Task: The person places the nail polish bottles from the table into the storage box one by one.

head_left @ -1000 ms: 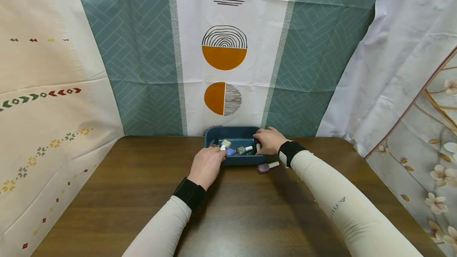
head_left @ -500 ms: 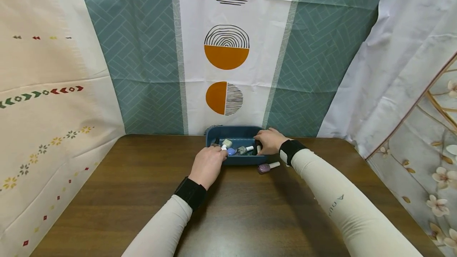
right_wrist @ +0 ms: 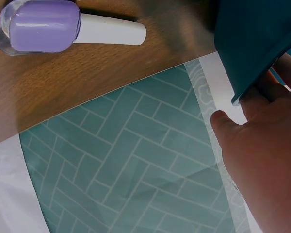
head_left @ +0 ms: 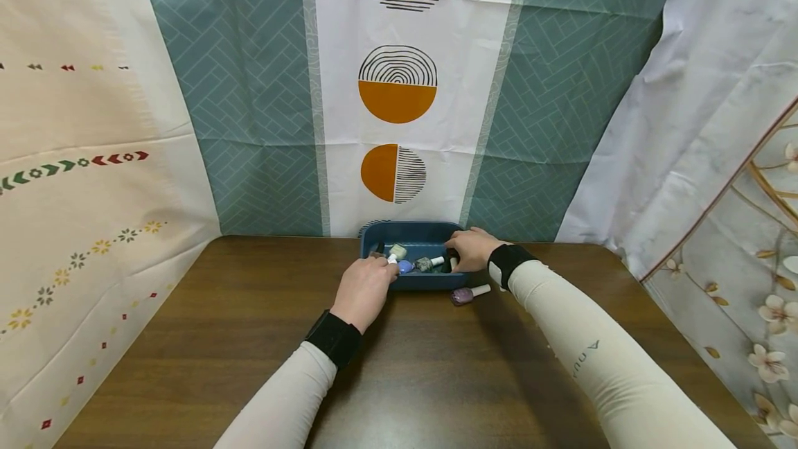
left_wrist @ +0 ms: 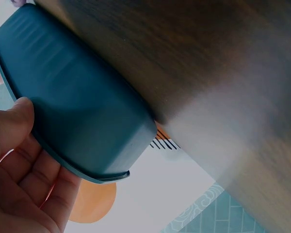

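Note:
A dark blue plastic bin [head_left: 411, 281] stands at the far table edge, with several nail polish bottles lying in it. My left hand [head_left: 363, 289] grips its front left rim, thumb against the outer wall and fingers over the edge in the left wrist view. A white cap [head_left: 392, 260] shows right by these fingertips. My right hand [head_left: 475, 249] reaches into the bin's right end and holds a dark nail polish bottle [head_left: 447, 262]; its fingertips are partly hidden by the wall in the right wrist view. Green, blue [head_left: 405, 267] and glittery grey [head_left: 423, 265] bottles lie between the hands.
A purple nail polish bottle [head_left: 462, 296] with a white cap lies on the wooden table [head_left: 399, 380], just in front of the bin's right end. A patterned curtain [head_left: 262, 123] hangs right behind the bin. More cloth hangs along both sides.
The head view has shifted slightly. Both hands stay at the bin, and the dark bottle at my right fingertips has turned a little.

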`<move>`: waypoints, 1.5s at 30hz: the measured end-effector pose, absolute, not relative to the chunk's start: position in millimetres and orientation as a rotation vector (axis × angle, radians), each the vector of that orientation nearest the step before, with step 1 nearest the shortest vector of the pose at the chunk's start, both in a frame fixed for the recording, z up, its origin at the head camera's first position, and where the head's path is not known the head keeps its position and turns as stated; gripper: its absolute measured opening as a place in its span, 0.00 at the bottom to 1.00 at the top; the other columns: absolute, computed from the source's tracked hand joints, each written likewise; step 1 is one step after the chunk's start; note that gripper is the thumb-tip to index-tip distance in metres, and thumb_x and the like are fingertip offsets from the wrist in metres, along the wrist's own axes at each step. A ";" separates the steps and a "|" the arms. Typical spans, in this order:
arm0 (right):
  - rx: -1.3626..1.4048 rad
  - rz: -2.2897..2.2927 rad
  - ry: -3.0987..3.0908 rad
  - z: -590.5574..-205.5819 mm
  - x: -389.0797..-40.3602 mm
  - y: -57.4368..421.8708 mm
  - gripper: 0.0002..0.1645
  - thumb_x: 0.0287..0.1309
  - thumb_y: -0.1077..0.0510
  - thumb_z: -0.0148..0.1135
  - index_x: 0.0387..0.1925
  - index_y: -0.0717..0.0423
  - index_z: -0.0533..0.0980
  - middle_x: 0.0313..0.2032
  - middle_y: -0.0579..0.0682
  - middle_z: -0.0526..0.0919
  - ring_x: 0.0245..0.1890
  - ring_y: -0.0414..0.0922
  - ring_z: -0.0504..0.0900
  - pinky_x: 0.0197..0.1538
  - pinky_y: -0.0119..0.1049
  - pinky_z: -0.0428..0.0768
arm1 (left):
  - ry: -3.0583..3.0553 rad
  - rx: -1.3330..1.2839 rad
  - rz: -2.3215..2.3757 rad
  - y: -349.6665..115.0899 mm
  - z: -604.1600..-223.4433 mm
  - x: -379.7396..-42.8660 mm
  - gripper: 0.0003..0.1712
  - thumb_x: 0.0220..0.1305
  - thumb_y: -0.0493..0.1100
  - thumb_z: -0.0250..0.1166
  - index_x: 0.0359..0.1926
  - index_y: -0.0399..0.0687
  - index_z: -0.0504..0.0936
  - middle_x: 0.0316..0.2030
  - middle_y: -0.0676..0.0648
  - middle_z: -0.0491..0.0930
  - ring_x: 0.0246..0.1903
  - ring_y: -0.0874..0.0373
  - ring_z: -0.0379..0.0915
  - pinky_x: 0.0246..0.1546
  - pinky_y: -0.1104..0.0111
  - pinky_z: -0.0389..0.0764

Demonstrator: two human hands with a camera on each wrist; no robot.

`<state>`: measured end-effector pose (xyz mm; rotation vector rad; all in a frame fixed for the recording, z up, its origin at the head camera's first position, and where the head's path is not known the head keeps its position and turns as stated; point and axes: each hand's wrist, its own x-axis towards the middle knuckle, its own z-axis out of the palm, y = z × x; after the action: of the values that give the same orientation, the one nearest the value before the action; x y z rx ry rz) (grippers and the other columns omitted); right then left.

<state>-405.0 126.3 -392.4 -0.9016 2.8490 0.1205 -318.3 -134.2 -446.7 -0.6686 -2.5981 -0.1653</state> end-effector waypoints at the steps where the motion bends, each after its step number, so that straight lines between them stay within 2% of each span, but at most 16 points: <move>1: -0.899 0.120 2.847 -392.2 -405.0 126.4 0.38 0.67 0.52 0.80 0.72 0.63 0.79 0.64 0.59 0.84 0.67 0.56 0.81 0.79 0.65 0.63 | -2.595 -0.671 -0.166 -134.0 -446.6 -318.3 0.05 0.72 0.39 0.76 0.46 0.49 0.95 0.38 0.47 0.90 0.36 0.51 0.82 0.44 0.60 0.86; 10: -0.921 0.104 2.860 -391.3 -405.0 126.4 0.34 0.66 0.56 0.77 0.71 0.63 0.80 0.65 0.60 0.84 0.68 0.57 0.81 0.77 0.67 0.65 | -2.560 -0.674 -0.158 -134.5 -446.2 -318.1 0.04 0.72 0.39 0.76 0.45 0.49 0.95 0.36 0.47 0.89 0.35 0.51 0.81 0.42 0.61 0.85; 18: -0.959 0.049 2.904 -394.7 -402.9 131.0 0.39 0.66 0.50 0.82 0.71 0.65 0.79 0.66 0.61 0.83 0.69 0.58 0.80 0.77 0.64 0.66 | -2.563 -0.681 -0.163 -134.0 -445.1 -316.6 0.04 0.71 0.38 0.77 0.44 0.49 0.94 0.36 0.48 0.89 0.35 0.51 0.82 0.43 0.60 0.85; 26: -1.002 -0.050 3.027 -399.6 -392.2 138.5 0.43 0.71 0.43 0.76 0.75 0.66 0.75 0.70 0.63 0.80 0.74 0.60 0.75 0.80 0.65 0.60 | -2.554 -0.683 -0.168 -135.1 -446.5 -316.6 0.05 0.69 0.37 0.78 0.45 0.49 0.95 0.38 0.48 0.90 0.37 0.51 0.83 0.45 0.60 0.86; 36: -1.029 -0.225 3.085 -407.3 -373.4 151.8 0.44 0.77 0.41 0.69 0.79 0.66 0.70 0.76 0.65 0.74 0.79 0.61 0.70 0.82 0.66 0.54 | -2.572 -0.682 -0.172 -134.8 -445.6 -316.9 0.06 0.69 0.38 0.78 0.46 0.49 0.95 0.39 0.48 0.91 0.37 0.51 0.83 0.46 0.60 0.86; 45: -1.042 -0.323 3.092 -410.9 -351.6 163.7 0.45 0.78 0.41 0.67 0.81 0.64 0.67 0.79 0.64 0.70 0.81 0.61 0.65 0.83 0.64 0.51 | -2.563 -0.685 -0.179 -135.2 -448.4 -317.9 0.05 0.70 0.38 0.78 0.46 0.48 0.94 0.39 0.47 0.90 0.37 0.51 0.83 0.46 0.60 0.86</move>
<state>-351.6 163.7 -410.9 -1.0417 3.0918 -0.3225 -317.9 -135.2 -448.4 -0.6845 -2.5635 -0.1791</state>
